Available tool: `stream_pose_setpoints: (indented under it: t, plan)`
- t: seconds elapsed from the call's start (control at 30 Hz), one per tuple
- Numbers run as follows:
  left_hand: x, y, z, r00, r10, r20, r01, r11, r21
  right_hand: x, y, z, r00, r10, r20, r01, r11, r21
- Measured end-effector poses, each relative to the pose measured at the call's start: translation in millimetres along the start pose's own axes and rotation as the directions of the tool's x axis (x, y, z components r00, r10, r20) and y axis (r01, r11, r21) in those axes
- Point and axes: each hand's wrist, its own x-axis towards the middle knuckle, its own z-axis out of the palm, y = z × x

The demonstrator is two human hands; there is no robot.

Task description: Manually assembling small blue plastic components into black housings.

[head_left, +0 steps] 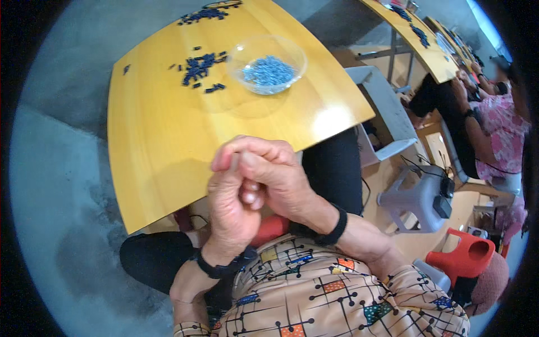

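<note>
My left hand [229, 210] and my right hand [281, 177] meet in front of my body, just over the near edge of the yellow table [163, 140]. Both have curled fingers, with thumbs and fingertips pressed together. Anything pinched between them is hidden by the fingers. Beyond them on the tabletop stands a transparent round bowl [233, 63], holding many small shiny silver-blue metal pieces [269, 72]. A loose heap of short dark-blue pieces [199, 68] lies left of the bowl, with several strays around it.
More dark pieces [205, 15] lie at the table's far edge. A grey plastic bin [387, 106] stands against the table's right side. Farther right are a grey stool [418, 199], a red stool [463, 253], a second table [407, 25] and seated people, one in a pink patterned top [502, 132].
</note>
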Motion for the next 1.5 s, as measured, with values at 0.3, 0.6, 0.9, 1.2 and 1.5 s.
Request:
stream_pose_setpoints:
  t: [0.3, 0.6, 0.9, 1.2, 1.5]
  plan:
    - [0, 44, 3, 0.976, -0.100, 0.194, 0.002, 0.892, 0.451, -24, -52, -41, 0.918, -0.367, -0.148, 0.303, 0.893, -0.334]
    - [26, 109, -4, 0.774, 0.398, 0.493, -0.461, -0.181, 0.869, -92, -109, -158, 0.784, -0.372, -0.496, 0.323, 0.928, -0.185]
    - [139, 77, -29, 0.736, 0.397, 0.548, -0.463, -0.294, 0.836, -92, -120, -321, 0.654, -0.069, -0.753, 0.090, 0.996, -0.013]
    - [167, 59, -30, 0.814, 0.335, 0.474, -0.286, -0.479, 0.830, -95, -102, -199, 0.865, -0.210, -0.456, 0.162, 0.977, -0.143]
    - [166, 63, -30, 0.823, 0.316, 0.472, -0.307, -0.452, 0.837, -85, -91, -150, 0.898, -0.182, -0.400, 0.157, 0.983, -0.093]
